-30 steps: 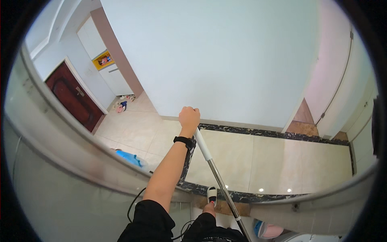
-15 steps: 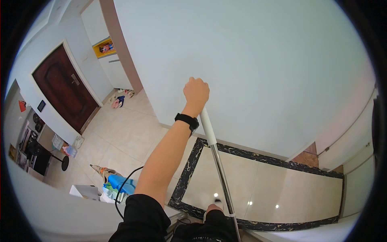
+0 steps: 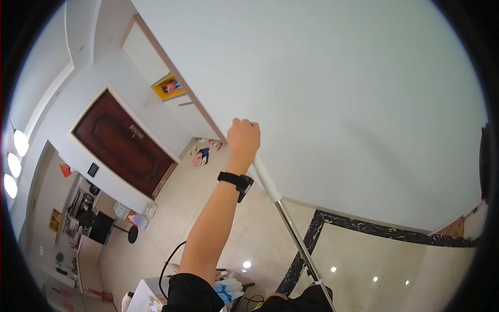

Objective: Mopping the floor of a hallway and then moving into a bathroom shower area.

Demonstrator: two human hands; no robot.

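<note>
My left hand [image 3: 244,138], with a black watch [image 3: 237,183] on its wrist, is closed in a fist round the top of a pole. This pole has a white grip [image 3: 266,179] and a shiny metal shaft [image 3: 297,236]. It slants down to the right, past my black shorts [image 3: 306,300], and its lower end is out of the picture, so I cannot tell what kind of tool it is. No part of my right hand shows.
A pale wall [image 3: 332,93] rises close ahead. Dark patterned border tiles [image 3: 374,229] cross the floor on the right. Farther left are a dark red door [image 3: 125,143], shoes [image 3: 200,156] and a round-based black stand [image 3: 133,234]. A white box [image 3: 143,297] stands near my sleeve.
The view has swung left, so the door sits farther right and kitchen and hanging lamps show. My left hand still grips the pole, now slightly lower and farther left in the picture.
</note>
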